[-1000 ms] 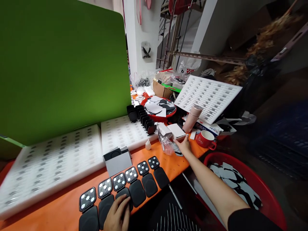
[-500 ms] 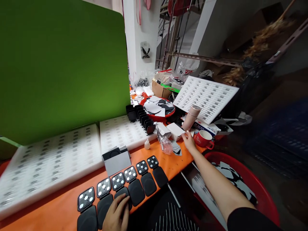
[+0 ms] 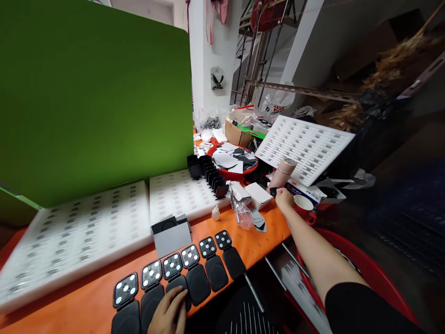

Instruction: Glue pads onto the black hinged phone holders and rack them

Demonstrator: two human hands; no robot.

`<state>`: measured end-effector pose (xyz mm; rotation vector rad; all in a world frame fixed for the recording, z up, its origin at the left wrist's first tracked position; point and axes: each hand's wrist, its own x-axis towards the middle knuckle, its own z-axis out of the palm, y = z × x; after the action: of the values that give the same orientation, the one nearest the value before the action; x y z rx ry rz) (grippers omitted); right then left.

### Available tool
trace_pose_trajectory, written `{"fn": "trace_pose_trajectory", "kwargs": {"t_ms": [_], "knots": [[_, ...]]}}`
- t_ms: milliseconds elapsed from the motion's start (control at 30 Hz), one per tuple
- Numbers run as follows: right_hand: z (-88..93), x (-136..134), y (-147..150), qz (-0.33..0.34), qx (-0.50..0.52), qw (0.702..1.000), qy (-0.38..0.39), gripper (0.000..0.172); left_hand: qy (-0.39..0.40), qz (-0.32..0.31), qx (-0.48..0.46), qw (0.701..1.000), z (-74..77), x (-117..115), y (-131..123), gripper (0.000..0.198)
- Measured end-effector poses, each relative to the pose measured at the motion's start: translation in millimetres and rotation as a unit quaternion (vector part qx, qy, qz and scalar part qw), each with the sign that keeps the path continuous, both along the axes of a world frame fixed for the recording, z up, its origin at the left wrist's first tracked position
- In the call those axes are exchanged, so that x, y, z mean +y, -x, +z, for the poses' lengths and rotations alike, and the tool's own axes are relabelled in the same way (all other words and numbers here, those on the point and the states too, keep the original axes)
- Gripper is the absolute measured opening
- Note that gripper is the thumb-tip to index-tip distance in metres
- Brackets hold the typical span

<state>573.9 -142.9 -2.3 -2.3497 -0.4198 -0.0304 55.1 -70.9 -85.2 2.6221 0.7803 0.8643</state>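
Observation:
A row of several hinged black devices lies along the orange table's near edge, each with a square plate [image 3: 125, 288] bearing white dots and a dark rounded pad [image 3: 198, 284]. My left hand [image 3: 168, 311] rests with loosely bent fingers on the third pad from the left, gripping nothing. At the end of my outstretched arm, my right hand [image 3: 284, 198] is closed. A small black object [image 3: 273, 191] sticks out from its fingertips; its kind is too small to make out. Close by are a pink bottle [image 3: 282, 173], a white box [image 3: 259, 195] and a red mug [image 3: 304, 209].
White slotted foam trays [image 3: 93, 232] line the back below a green panel [image 3: 97, 102]. Black stands [image 3: 212, 176] sit on the far tray. Grey sheets [image 3: 172, 239], a small dropper bottle [image 3: 215, 213] and a plastic bag [image 3: 242, 215] lie between. A red tub [image 3: 382, 283] stands below, right.
My right hand has moved from the white box's corner to beside the pink bottle and closed, with a black object now at its fingertips. My left hand stays on the same pad.

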Motion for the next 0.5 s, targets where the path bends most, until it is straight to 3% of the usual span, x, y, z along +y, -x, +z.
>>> {"fn": "trace_pose_trajectory", "kwargs": {"t_ms": [133, 267, 500], "knots": [[10.5, -17.0, 7.0, -0.035, 0.027, 0.998, -0.041, 0.027, 0.011, -0.003, -0.001, 1.000, -3.2, 1.1, 0.7, 0.025], [12.7, -22.4, 22.9, -0.018, 0.076, 0.992, -0.101, 0.032, 0.019, 0.000, 0.001, 1.000, -4.1, 0.2, 0.6, 0.024], [9.8, 8.8, 40.5, 0.044, 0.163, 0.977, -0.133, 0.027, 0.009, -0.009, -0.017, 1.000, -4.1, 2.0, 0.2, 0.024]]}}
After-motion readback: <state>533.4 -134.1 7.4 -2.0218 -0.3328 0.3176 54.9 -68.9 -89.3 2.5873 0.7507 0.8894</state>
